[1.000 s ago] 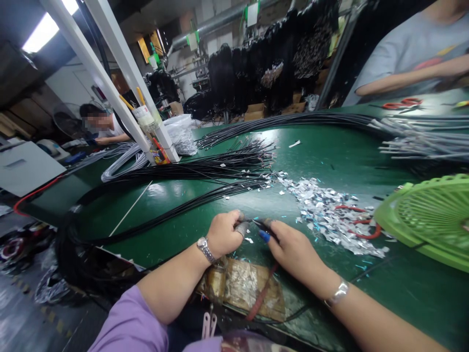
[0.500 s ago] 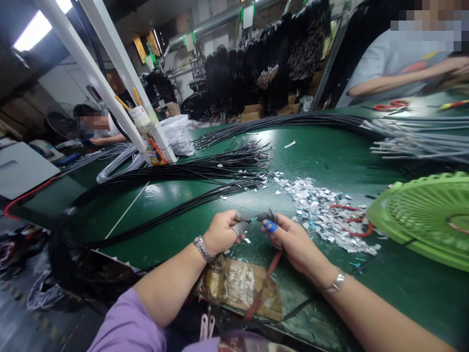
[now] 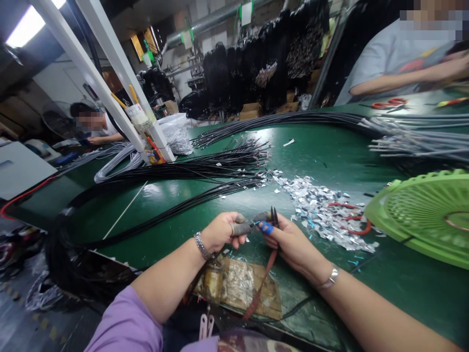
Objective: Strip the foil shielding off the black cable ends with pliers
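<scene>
My left hand [image 3: 223, 232] is closed, its grey-capped thumb and finger pinching the end of a thin black cable [image 3: 249, 225]. My right hand [image 3: 289, 239] is closed around small cutters [image 3: 273, 216] with a red-brown handle [image 3: 264, 276] hanging down; one fingertip wears a blue cap. The two hands meet at the cable end just above the green table [image 3: 205, 230]. Long black cable bundles [image 3: 183, 171] lie across the table to the left. A heap of silver foil scraps [image 3: 322, 210] lies to the right of my hands.
A green fan grille [image 3: 425, 215] lies at the right. Red-handled scissors [image 3: 351, 220] rest in the scraps. Grey cables [image 3: 414, 137] and another person's arm [image 3: 395, 80] are at the far right. White posts [image 3: 120, 83] stand at the left. A taped pad [image 3: 242, 286] sits at the table edge.
My right hand has turned the cutters upright and lifted slightly, so the red-brown handle now hangs below it. Both hands have stayed together at the cable end.
</scene>
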`<control>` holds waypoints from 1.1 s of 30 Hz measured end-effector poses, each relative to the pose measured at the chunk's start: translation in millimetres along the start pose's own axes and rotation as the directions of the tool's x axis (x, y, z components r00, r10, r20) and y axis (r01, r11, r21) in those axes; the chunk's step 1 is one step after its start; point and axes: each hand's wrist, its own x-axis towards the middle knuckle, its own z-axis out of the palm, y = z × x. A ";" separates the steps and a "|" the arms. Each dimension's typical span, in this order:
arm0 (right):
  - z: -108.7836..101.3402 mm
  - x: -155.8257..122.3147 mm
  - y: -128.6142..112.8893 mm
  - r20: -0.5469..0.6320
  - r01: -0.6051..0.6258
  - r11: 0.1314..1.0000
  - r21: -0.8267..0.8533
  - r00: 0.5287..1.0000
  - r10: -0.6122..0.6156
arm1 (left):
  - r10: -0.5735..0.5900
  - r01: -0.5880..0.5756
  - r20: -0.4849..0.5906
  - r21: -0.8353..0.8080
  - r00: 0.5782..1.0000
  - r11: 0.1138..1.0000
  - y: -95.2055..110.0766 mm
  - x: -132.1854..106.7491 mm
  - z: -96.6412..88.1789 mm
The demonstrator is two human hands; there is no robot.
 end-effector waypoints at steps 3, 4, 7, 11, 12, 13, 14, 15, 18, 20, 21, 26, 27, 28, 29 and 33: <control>1.0 0.4 -0.7 0.048 -0.063 0.995 0.080 0.997 0.060 | -0.010 0.010 0.010 -0.010 1.000 1.000 -0.6 0.8 -0.9; 1.1 0.5 -1.0 0.062 -0.085 0.991 0.101 0.995 0.079 | 0.000 0.000 0.012 -0.001 1.000 1.000 -1.3 1.3 -1.2; 0.9 0.6 -2.1 0.090 -0.149 0.980 0.134 0.986 0.138 | 0.063 -0.064 0.018 0.080 0.998 0.995 -4.8 3.1 -2.9; -0.8 0.7 -3.8 0.086 -0.207 0.971 0.119 0.976 0.198 | 0.168 -0.172 0.040 0.310 0.985 0.935 -11.3 4.2 -7.6; -1.5 0.7 -4.3 0.091 -0.219 0.970 0.106 0.973 0.210 | 0.210 -0.214 0.053 0.378 0.976 0.901 -12.4 3.9 -8.9; -2.3 0.5 -4.9 0.101 -0.231 0.969 0.088 0.970 0.222 | 0.259 -0.264 0.075 0.448 0.963 0.854 -12.9 3.4 -10.1; -3.1 0.2 -5.5 0.114 -0.242 0.968 0.066 0.966 0.233 | 0.311 -0.317 0.101 0.517 0.945 0.795 -13.0 2.6 -11.0; -3.9 -0.2 -6.1 0.125 -0.247 0.968 0.041 0.963 0.240 | 0.360 -0.365 0.130 0.582 0.924 0.726 -12.7 1.6 -11.6; -5.5 -1.7 -7.4 0.126 -0.194 0.977 -0.086 0.971 0.204 | 0.444 -0.424 0.187 0.737 0.877 0.527 -10.6 -1.8 -11.6; -6.3 -2.0 -7.9 0.112 -0.076 0.966 -0.248 0.988 0.107 | 0.454 -0.408 0.192 0.797 0.870 0.445 -9.7 -3.5 -10.5; -6.9 -1.7 -8.1 0.112 0.001 0.938 -0.348 0.993 0.040 | 0.450 -0.396 0.190 0.814 0.873 0.426 -9.6 -3.8 -9.7; -12.7 1.6 -9.3 0.087 0.246 0.666 -0.704 0.961 -0.263 | 0.314 -0.245 0.009 0.648 0.949 0.721 -10.9 0.8 -5.4; -13.7 1.5 -9.4 0.064 0.247 0.624 -0.741 0.952 -0.301 | 0.250 -0.184 -0.047 0.549 0.967 0.815 -10.9 2.4 -4.8; -14.2 0.9 -9.3 0.048 0.243 0.583 -0.775 0.943 -0.329 | 0.194 -0.131 -0.097 0.449 0.976 0.884 -10.7 3.9 -4.3; -14.1 -0.2 -8.8 0.047 0.242 0.540 -0.806 0.936 -0.349 | 0.154 -0.095 -0.138 0.363 0.978 0.927 -10.4 5.3 -4.1; -9.7 -6.9 -3.8 0.158 0.307 0.361 -0.881 0.908 -0.389 | 0.147 -0.095 -0.238 0.215 0.960 0.972 -8.9 8.4 -4.6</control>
